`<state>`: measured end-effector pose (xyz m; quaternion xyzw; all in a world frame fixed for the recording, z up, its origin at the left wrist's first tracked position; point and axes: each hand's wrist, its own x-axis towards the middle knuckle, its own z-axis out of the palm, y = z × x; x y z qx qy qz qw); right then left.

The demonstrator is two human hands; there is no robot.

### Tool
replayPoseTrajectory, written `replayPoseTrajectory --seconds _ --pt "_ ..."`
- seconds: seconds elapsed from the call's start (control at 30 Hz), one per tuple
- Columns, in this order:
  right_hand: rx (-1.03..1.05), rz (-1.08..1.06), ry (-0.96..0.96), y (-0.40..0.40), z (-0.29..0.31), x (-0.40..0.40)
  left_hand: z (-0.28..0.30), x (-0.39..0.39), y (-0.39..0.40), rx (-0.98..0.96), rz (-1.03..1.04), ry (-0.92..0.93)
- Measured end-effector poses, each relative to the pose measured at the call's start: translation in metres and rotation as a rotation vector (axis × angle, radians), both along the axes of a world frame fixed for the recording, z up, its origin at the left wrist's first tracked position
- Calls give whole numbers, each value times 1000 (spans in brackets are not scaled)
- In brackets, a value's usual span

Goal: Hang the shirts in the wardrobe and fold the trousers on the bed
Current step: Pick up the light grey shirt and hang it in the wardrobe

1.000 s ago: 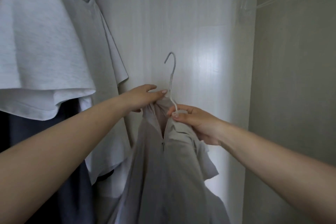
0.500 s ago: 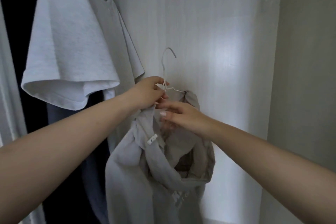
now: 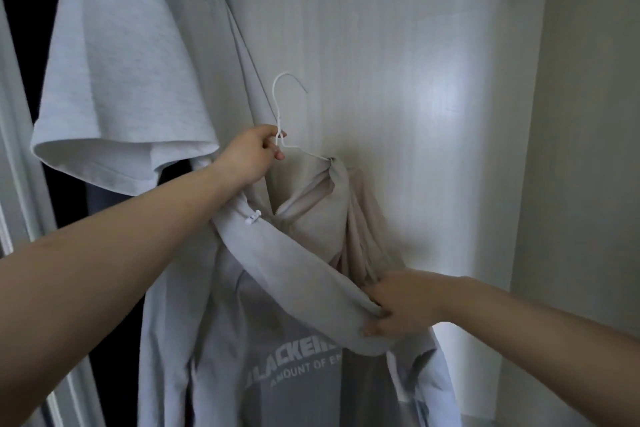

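Head view
Room: the inside of a wardrobe [image 3: 381, 45] with pale wood-grain back panel and a plain side wall on the right; a bright patch of light falls on the back panel.
Hanging already: two pale T-shirts at upper left, the nearer white T-shirt [image 3: 117, 73] in front of a grey T-shirt [image 3: 221, 55]; something dark hangs behind them.
Left hand: the left hand [image 3: 251, 158] pinches the neck of one white wire hanger [image 3: 285, 114], just below its hook, which hooks onto nothing in view.
Task thing: a light grey hooded sweatshirt [image 3: 277, 340] droops off the hanger, one shoulder on the wire, its hood sagging open.
Right hand: the right hand [image 3: 398, 305] grips a bunched fold of the sweatshirt, fingers curled into the cloth.
Hard to read: the print is partly covered; only "LACKE" and "AMOUNT OF E" show.
Cut off: the rail and the garment hems lie outside the view.
Small part: one white zip pull [image 3: 252, 217].
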<state>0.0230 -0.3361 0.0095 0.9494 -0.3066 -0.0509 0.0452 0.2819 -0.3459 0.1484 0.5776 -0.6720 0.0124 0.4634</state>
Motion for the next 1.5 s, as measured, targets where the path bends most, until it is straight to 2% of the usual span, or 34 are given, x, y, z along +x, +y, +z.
replayPoseTrajectory --seconds 0.1,0.17,0.23,0.3,0.37,0.4,0.47,0.53,0.57,0.6,0.63,0.67,0.7,0.73,0.8,0.83,0.87,0.9,0.97,1.03,1.17,1.27,1.43,1.47,1.5 --pt "-89 24 -43 11 25 -3 -13 5 -6 18 51 -64" --pt "-267 1 -142 15 56 -6 -20 7 -9 29 83 -108" --pt "-473 -45 -373 17 88 -15 -23 7 -12 53 95 -145" --pt "-529 -15 -719 19 114 -25 -24 6 -14 98 87 -176" --pt "-378 69 -962 20 122 -29 -23 1 -15 137 66 -172" --pt "-305 83 -922 19 121 -28 -22 -2 -16 155 43 -120" --pt "-89 28 -542 13 108 -24 -19 -8 -15 208 -17 61" --pt "265 -118 -130 10 97 -21 -16 -10 -13 244 -55 181" --pt "485 -189 -76 8 93 -21 -15 -11 -12 254 -73 202" --pt "734 -268 -154 5 90 -21 -14 -11 -11 258 -95 210" --pt "931 -337 -318 1 88 -21 -13 -13 -9 258 -122 213" --pt "1012 -384 -471 -4 86 -21 -12 -14 -8 258 -149 219" --pt "951 -427 -568 -10 83 -18 -12 -15 -7 259 -175 228" --pt "731 -445 -543 -15 78 -15 -11 -17 -5 259 -195 234" --pt "90 -383 -326 -27 63 -7 -10 -19 -1 257 -219 238" --pt "-175 -357 -342 -34 57 -4 -10 -20 1 255 -228 240" --pt "-334 -357 -468 -39 54 -3 -10 -20 3 253 -237 240" --pt "-402 -365 -625 -45 53 -3 -10 -21 5 252 -247 237" --pt "-355 -437 -827 -57 53 -4 -10 -24 9 249 -263 234" --pt "-122 -513 -924 -68 54 -6 -10 -25 13 246 -277 240" --pt "201 -481 -1142 -69 52 2 -11 -25 20 248 -324 252" --pt "304 -423 -1228 -67 51 7 -13 -23 24 249 -372 263" --pt "531 -447 -1502 -65 60 9 -15 -15 24 243 -366 262" --pt "512 -423 -1491 -65 64 10 -16 -13 24 242 -359 259" --pt "408 -401 -1399 -64 69 9 -17 -12 24 243 -349 252"
